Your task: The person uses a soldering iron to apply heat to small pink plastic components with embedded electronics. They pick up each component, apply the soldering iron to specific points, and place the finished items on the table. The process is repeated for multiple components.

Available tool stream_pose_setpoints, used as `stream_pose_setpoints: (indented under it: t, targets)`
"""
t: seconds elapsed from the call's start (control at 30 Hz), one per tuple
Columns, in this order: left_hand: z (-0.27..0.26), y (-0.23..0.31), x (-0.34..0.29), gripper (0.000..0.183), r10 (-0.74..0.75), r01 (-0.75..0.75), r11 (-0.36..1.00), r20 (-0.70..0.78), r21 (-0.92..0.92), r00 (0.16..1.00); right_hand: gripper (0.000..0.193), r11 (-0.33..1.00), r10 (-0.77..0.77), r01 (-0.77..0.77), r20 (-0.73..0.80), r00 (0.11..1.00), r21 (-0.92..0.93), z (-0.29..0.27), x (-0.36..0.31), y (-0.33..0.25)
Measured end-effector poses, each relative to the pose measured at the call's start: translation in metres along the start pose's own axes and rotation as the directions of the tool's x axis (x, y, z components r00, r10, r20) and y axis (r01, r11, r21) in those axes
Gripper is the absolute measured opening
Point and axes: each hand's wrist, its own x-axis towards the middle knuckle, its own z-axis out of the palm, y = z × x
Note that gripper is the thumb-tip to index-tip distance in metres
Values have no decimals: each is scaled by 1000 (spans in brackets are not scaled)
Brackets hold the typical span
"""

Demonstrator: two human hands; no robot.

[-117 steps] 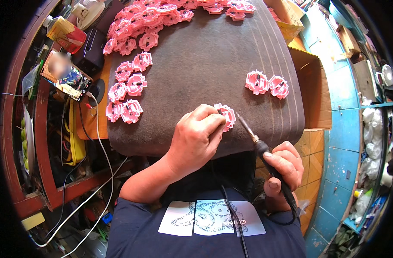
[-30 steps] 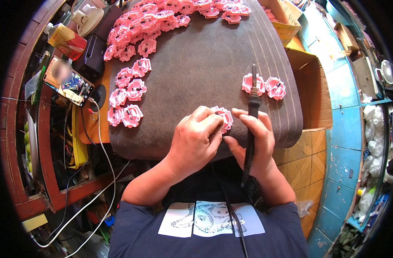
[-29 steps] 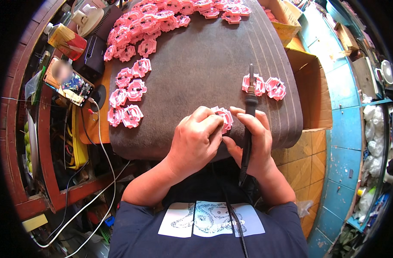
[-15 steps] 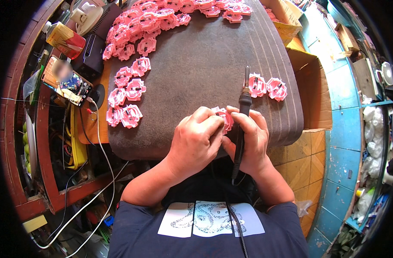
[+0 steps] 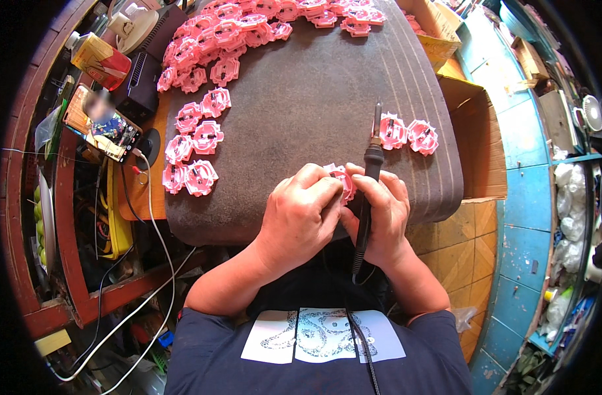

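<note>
Dark matting (image 5: pixel 301 112) covers the work surface in the head view, with a heap of pink parts (image 5: pixel 222 33) at its far left, six more pink parts (image 5: pixel 207 137) down the left side, and an open cardboard box (image 5: pixel 475 135) beyond the right edge. At the near edge, the left hand (image 5: pixel 297 204) is closed in a pinch on one pink plastic piece (image 5: pixel 343 181), which is partly hidden by the fingers. Partly curled, the right hand (image 5: pixel 385 210) holds a black-handled soldering iron (image 5: pixel 373 156), tip pointing away, its fingertips just beside the piece, contact not determinable.
</note>
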Motion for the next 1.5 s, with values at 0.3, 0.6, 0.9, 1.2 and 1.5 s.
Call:
stream_pose_setpoints:
  t: [0.3, 0.6, 0.9, 1.2, 1.5]
  targets:
    - [-11, -4, -7, 21, 29, -37, 995, -78, -94, 997, 48, 1000, 15, -15, 34, 999, -7, 0, 5, -3]
    - [-100, -47, -59, 34, 11, 239, 796, -407, 557, 913, 52, 933, 98, -68, 67, 993, -352, -10, 34, 6]
    - [-67, -35, -62, 41, 4, 124, 843, -235, 524, 972, 56, 957, 38, -59, -80, 996, -286, -23, 24, 17]
    - [-13, -15, -34, 36, 151, -116, 965, -133, 236, 980, 55, 978, -83, 91, -51, 995, 186, 17, -6, -18]
    - [-16, -17, -31, 37, 145, -125, 979, -116, 161, 983, 54, 986, -98, 102, -39, 994, 130, 25, 5, -19]
